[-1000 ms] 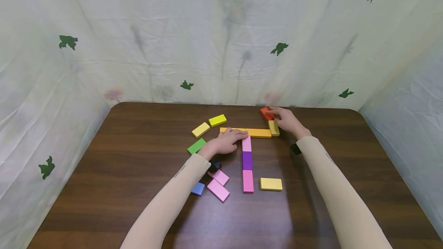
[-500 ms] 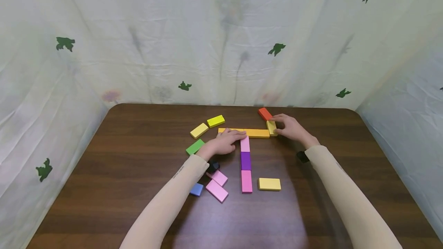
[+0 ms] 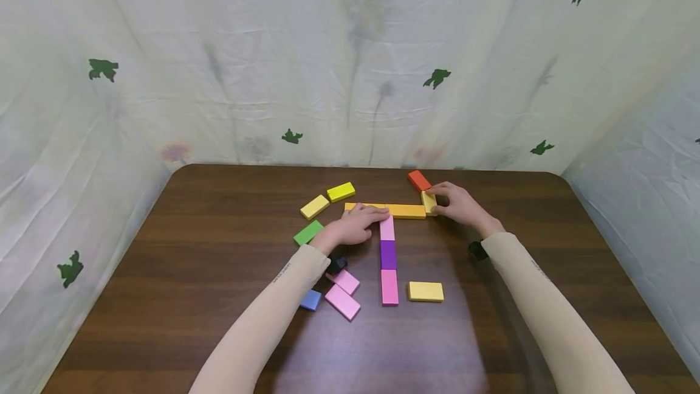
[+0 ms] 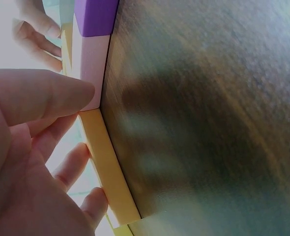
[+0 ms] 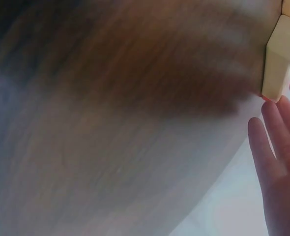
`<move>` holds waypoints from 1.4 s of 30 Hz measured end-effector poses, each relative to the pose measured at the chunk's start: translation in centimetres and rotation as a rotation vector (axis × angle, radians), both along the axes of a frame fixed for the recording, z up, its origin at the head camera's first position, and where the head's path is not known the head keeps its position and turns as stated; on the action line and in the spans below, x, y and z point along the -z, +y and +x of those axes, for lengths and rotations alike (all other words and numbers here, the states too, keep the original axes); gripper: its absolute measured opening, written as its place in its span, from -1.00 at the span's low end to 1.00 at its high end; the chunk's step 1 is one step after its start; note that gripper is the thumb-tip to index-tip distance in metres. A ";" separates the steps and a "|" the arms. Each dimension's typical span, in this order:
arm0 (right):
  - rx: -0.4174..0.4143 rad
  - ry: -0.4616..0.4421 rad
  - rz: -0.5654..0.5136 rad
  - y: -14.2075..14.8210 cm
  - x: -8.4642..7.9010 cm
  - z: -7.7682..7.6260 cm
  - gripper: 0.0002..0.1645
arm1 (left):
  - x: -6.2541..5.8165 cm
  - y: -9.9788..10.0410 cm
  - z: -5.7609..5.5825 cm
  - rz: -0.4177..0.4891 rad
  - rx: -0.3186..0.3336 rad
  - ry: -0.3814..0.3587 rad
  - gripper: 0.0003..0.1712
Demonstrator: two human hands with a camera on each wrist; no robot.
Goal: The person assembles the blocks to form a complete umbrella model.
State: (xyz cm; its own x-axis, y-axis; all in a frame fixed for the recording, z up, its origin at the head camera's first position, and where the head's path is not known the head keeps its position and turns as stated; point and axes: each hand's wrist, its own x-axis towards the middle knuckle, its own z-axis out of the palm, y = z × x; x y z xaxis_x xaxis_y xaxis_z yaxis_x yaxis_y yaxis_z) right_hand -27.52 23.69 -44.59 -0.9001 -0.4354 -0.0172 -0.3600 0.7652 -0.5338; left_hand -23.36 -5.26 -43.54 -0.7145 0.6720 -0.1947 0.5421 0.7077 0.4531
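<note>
My left hand (image 3: 355,225) rests its outstretched fingers along a row of orange blocks (image 3: 407,211), reaching the joint with a pink block (image 3: 387,230). In the left wrist view its fingertips touch the far side of the orange block (image 4: 109,167), and the thumb overlaps the pink block. At the row's right end, my right hand (image 3: 463,205) holds a tan block (image 3: 428,200) between thumb and index finger, standing at an angle to the row. A red block (image 3: 419,180) touches the tan block's far end. A purple block (image 3: 388,254) and another pink block (image 3: 390,287) continue the column toward me.
Left of the row lie a bright yellow block (image 3: 341,191), a pale yellow block (image 3: 315,207) and a green block (image 3: 308,232). Two loose pink blocks (image 3: 343,301) and a blue block (image 3: 311,300) lie near the left forearm. Right of the column is another yellow block (image 3: 426,292).
My right hand has come off the red block, moved slightly toward me, and taken hold of the tan block. The left hand stays on the orange row.
</note>
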 end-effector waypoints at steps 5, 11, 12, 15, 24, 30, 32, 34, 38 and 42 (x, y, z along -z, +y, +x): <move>0.018 0.026 -0.008 -0.2 0.1 -0.3 -0.49 | 0.0 0.0 0.0 -0.006 -0.001 -0.008 -0.37; 0.011 -0.002 0.017 -0.9 0.0 -0.7 -0.44 | 0.0 0.0 0.0 -0.017 -0.003 -0.009 -0.37; 0.011 -0.008 0.021 -1.0 -0.1 -0.8 -0.44 | 0.0 0.0 0.0 -0.019 -0.001 -0.007 -0.37; 0.007 -0.013 0.039 -1.2 0.0 -0.9 -0.43 | -0.1 0.0 0.0 -0.018 0.001 -0.007 -0.37; 0.003 -0.003 0.036 -1.5 0.0 -1.0 -0.43 | 0.0 0.0 -0.1 -0.020 0.004 -0.005 -0.37; -0.003 0.018 0.018 -1.3 -0.2 -0.6 -0.44 | 0.0 0.1 0.0 -0.016 0.003 -0.011 -0.37; -0.016 0.034 0.001 -1.0 -0.3 -0.3 -0.45 | 0.0 0.1 0.0 -0.014 0.002 -0.010 -0.37; -0.028 0.051 -0.017 -0.8 -0.4 0.0 -0.46 | -0.1 0.1 0.0 -0.011 -0.001 -0.011 -0.37; -0.058 0.084 -0.034 -0.3 -0.7 0.8 -0.47 | 0.0 0.1 0.0 -0.006 -0.002 -0.009 -0.37; -0.078 0.090 -0.047 0.0 -1.0 1.9 -0.48 | 0.1 0.0 0.0 0.000 -0.002 -0.011 -0.37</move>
